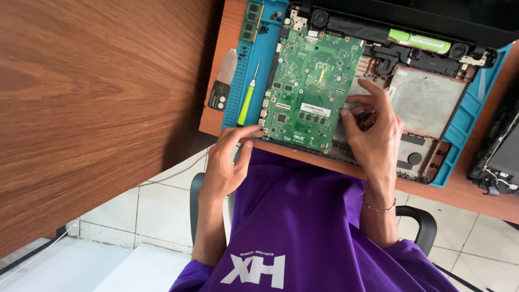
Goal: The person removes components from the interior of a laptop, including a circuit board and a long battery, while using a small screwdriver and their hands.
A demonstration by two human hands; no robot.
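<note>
At the far left a broad brown wooden panel point(92, 97) fills the view, with pale floor tiles point(162, 216) showing below it. Next comes the near edge of the wooden desk point(470, 196), where a small flat metal pry tool point(224, 78) with a dark handle lies just beside a blue work mat point(238, 70). On the mat's left strip lie a slim screwdriver point(247, 100) with a yellow-green handle, its tip pointing away from the person, and, further back, a green memory module point(251, 21) near a scatter of small dark screws point(267, 24). The left hand point(227, 162) rests at the desk's front edge, its fingers curled loosely together, the fingertips touching the near left corner of the green circuit board point(308, 81); it grips nothing that can be seen. The circuit board sits tilted in the opened laptop base point(427, 103), which lies on the mat, the board's near edge close to the desk edge. The right hand point(376, 127) lies over the board's right edge and the base beside it, fingers bent and spread slightly, the tips pressing down at the seam between board and base; whether it pinches anything small there cannot be told. A thin bracelet point(378, 207) circles that wrist. Further right the base shows a grey metal plate point(424, 100), and along its back a green cylindrical part point(419, 40). At the far right edge another dark dismantled part point(503, 157) sits on the desk.
</note>
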